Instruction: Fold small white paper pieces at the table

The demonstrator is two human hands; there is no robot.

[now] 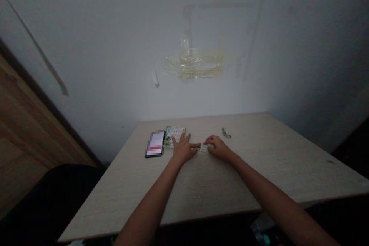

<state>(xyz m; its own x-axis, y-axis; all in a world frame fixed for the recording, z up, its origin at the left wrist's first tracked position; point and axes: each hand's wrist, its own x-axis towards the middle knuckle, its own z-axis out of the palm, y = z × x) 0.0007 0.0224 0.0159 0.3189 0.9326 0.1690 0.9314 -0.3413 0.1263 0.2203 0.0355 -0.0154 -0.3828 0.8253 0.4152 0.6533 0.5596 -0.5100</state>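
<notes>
A small printed paper piece (203, 147), white with some green, lies on the table between my hands. My left hand (182, 150) is spread flat, one finger and the thumb reaching its left edge. Other fingertips of that hand rest over a green and white printed sheet or booklet (175, 131), covering its lower right part. My right hand (218, 147) has its fingers bent, with thumb and forefinger closed at the right edge of the small paper. Just left of the booklet lies a phone (155, 144) with its screen lit and blurred out.
A small crumpled scrap (226, 132) lies beyond my right hand. The pale wooden table (248, 192) meets a wall (115, 46) bearing old clear tape (198, 63). At the left are wooden panelling (29, 123) and a dark object (57, 196).
</notes>
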